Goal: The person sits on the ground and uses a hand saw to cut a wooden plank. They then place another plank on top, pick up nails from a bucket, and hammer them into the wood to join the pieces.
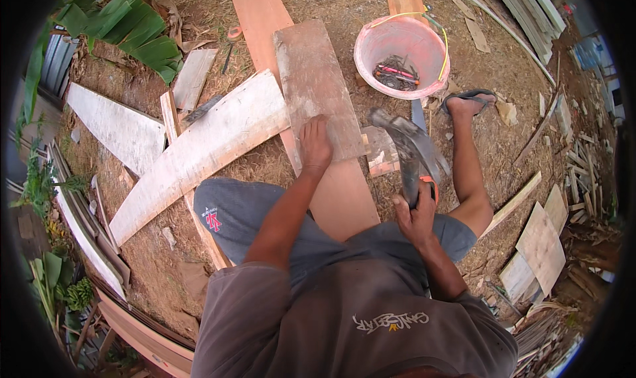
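Observation:
My left hand (316,143) lies on a weathered grey-brown board (311,60), its fingers resting on the surface and holding nothing. This board sits on top of a longer reddish-brown plank (341,196) that runs between my legs and away from me. In my right hand (416,214) is a hammer (409,154), gripped by its dark handle and raised to the right of the boards. Its head is smeared by motion. An orange curved piece (434,188) shows beside the right hand; what it belongs to is partly hidden.
A pinkish bucket (402,53) with a yellow handle holds nails and a red tool at the far right. White-faced boards (205,149) lie crossed on the left. My sandalled foot (469,102) is beside the bucket. Wood scraps (542,242) lie to the right, banana leaves (126,30) far left.

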The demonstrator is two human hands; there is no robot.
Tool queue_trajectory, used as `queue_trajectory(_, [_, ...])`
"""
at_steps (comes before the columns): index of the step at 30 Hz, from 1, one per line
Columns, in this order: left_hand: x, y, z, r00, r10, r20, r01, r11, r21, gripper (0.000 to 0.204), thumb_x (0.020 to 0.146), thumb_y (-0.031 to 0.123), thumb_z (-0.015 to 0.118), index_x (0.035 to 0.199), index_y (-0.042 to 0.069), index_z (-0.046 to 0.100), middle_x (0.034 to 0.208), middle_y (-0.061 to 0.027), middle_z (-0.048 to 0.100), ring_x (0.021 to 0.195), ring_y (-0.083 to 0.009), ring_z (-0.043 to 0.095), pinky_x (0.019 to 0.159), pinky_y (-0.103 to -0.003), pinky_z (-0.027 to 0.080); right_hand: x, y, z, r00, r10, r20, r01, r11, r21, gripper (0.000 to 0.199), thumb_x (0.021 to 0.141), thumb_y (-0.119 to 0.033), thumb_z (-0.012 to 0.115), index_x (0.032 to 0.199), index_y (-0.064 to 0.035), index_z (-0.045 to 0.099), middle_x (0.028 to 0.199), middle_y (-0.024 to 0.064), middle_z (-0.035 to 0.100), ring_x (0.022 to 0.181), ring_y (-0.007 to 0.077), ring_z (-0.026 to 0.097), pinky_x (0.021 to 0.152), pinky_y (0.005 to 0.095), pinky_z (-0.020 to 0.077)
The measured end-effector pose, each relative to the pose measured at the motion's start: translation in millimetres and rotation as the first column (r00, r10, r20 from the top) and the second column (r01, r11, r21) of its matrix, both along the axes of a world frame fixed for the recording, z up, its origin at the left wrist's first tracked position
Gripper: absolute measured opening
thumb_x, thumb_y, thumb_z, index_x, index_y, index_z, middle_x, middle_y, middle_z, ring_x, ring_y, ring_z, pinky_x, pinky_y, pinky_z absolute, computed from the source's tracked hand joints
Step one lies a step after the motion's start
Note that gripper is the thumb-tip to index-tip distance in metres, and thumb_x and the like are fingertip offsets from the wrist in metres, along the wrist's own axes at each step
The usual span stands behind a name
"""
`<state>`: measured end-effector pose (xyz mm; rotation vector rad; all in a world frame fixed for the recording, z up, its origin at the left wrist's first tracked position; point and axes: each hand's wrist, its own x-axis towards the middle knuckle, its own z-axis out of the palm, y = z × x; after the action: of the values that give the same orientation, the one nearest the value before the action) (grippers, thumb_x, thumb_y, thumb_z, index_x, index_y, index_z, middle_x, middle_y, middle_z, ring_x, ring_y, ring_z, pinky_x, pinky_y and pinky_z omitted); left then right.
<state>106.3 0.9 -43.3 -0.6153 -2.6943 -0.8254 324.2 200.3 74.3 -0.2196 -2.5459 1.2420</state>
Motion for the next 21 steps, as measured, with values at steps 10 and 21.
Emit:
queue_trajectory(10, [10,3,-1,0.991,0.114,-0.072,-0.122,0.984,-0.131,0.045,0.082,0.002,0.053,0.128,0.003,0.057,0.134,-0.0137,0.057,0.129,-0.0300,0.050,0.111,-0.046,0.035,-17,8,-11,0.781,0.113,0.615,-0.199,0.977,0.073,0.034,0.096,-0.027,0.067,0.117,-0.0039,0.053,0.095,0.0248,0.069,0.086,0.0474,0.068,0.073,0.0559,0.0521])
queue_trajectory(21, [2,5,1,0.991,0.131,-0.005,-0.130,0.975,-0.178,0.041,0.084,0.003,0.054,0.124,0.004,0.058,0.131,-0.0134,0.058,0.127,-0.0291,0.052,0.109,-0.043,0.036,-14,7,-35,0.771,0.069,0.633,-0.175,0.979,0.106,0.040,0.099,-0.028,0.064,0.128,-0.0035,0.053,0.093,0.0227,0.068,0.085,0.0426,0.069,0.075,0.0496,0.0527])
